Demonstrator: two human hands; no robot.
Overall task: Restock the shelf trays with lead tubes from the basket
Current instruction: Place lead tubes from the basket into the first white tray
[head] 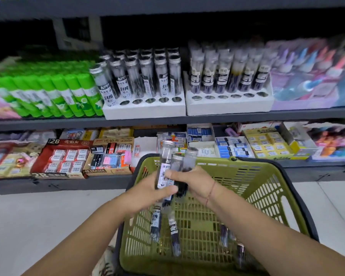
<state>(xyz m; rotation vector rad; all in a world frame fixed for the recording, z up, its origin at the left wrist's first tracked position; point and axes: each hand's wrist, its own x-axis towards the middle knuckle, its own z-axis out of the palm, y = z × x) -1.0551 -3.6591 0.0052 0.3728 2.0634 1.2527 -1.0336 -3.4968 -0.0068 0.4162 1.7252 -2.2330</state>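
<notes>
- Three lead tubes (164,156) stand bunched just above the middle of the frame, silver caps up, over the far left corner of the green basket (267,176).
- My left hand (147,188) curls round the lower part of the bunch, its thumb lying across the white label of the front tube. The fingers behind are hidden.
- My right hand (189,180) wraps the same bunch from the right, one finger crossing the front tube. Motion blur keeps me from telling which tube each hand really bears.
- More loose tubes (155,222) lie on the basket floor at lower centre. Those at the lower right are smeared, and I cannot count them.
- Up on the shelf, the left tray (143,110) shows five bare holes in its front row and one tilted tube at its left end.
- Beside it, touching, the right tray (229,107) has its whole front row bare. Both trays' back rows are blurred.
- Green glue sticks (48,92) fill the left of that shelf, and eraser boxes (64,158) sit on the shelf below.
- My forearms cover the basket's near rim.
</notes>
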